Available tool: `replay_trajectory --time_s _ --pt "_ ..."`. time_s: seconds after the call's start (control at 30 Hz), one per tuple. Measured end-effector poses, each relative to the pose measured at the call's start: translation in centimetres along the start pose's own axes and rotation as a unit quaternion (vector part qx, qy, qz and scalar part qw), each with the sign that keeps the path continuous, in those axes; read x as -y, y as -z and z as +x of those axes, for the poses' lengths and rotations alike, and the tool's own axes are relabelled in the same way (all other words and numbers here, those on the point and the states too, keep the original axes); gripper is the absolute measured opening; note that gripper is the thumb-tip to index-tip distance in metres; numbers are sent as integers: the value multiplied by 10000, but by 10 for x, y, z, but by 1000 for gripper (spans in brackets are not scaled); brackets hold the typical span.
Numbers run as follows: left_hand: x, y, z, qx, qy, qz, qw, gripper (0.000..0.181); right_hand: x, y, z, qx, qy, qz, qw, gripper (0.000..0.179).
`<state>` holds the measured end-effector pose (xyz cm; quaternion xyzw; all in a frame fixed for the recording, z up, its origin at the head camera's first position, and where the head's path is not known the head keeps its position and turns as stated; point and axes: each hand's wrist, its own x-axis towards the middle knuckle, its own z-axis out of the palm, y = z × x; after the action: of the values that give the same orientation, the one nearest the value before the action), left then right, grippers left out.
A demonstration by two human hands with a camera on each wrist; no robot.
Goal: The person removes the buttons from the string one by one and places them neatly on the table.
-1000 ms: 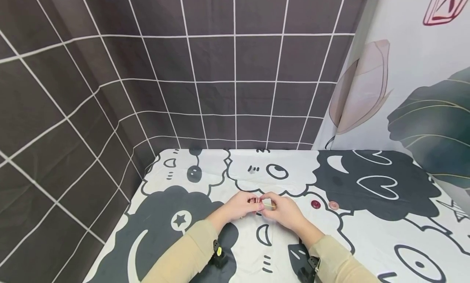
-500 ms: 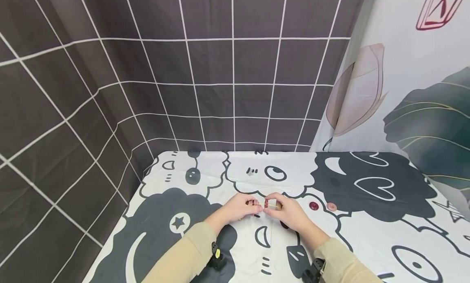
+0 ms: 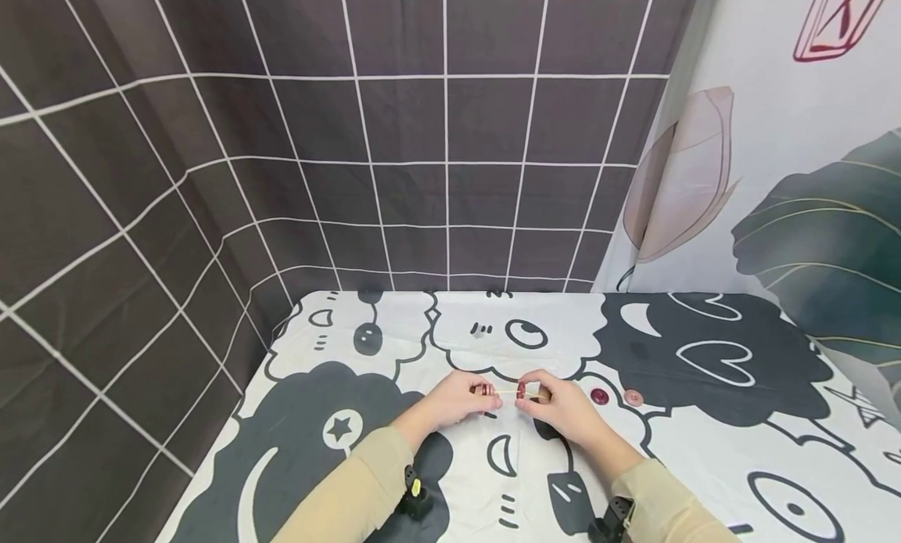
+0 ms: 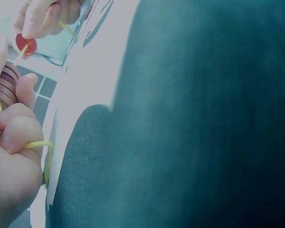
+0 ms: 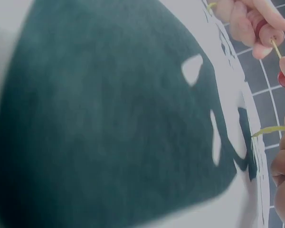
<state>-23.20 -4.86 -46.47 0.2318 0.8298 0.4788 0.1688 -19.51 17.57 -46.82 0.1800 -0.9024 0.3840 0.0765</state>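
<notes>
In the head view my left hand [image 3: 454, 398] grips a stack of reddish buttons [image 4: 7, 84] strung face to face on a thin yellow cord [image 3: 505, 392]. A short way to the right, my right hand [image 3: 559, 404] pinches a single red button [image 4: 26, 44] between thumb and fingertips. The cord passes through this button and runs straight across the gap to the stack. Loose lengths of cord come out below both hands, as the wrist views show. Part of the stack is hidden by the left fingers.
Right of the right hand, a dark red button [image 3: 600, 396] and a pink button [image 3: 633, 398] lie on the table's cartoon-print cloth [image 3: 521, 480]. Behind the table hangs a dark grid-patterned curtain [image 3: 486, 191]. A pale leaf-print curtain [image 3: 704, 183] is at the right.
My right hand has drawn away to the right with the red button, from beside the left fingers. The cord between the hands now shows as a longer span. The left hand stays nearly still.
</notes>
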Motion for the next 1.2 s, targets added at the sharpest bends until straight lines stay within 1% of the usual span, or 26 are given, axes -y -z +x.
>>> replay_trajectory --time_s 0.2,0.43,0.67,0.9,1.03,1.2 --pt "0 0 0 -41 48 38 10000 17 -4 7 -4 -72 1 -37 10000 27" --pt "-1 0 1 -197 103 135 9997 14 -6 15 -7 -87 -203 -148 9996 27" --pt "-3 -1 1 -232 104 172 9995 16 -9 18 -8 -188 -119 -292 9993 25" --pt "-3 -1 1 -287 80 349 9989 16 -17 21 -11 -306 12 -337 9990 25" --pt "-2 -1 1 -292 86 353 9989 15 -23 23 -13 -406 83 -370 9985 25" --pt "-1 -1 1 -280 68 364 9989 16 -27 26 -15 -350 -1 -373 9987 28"
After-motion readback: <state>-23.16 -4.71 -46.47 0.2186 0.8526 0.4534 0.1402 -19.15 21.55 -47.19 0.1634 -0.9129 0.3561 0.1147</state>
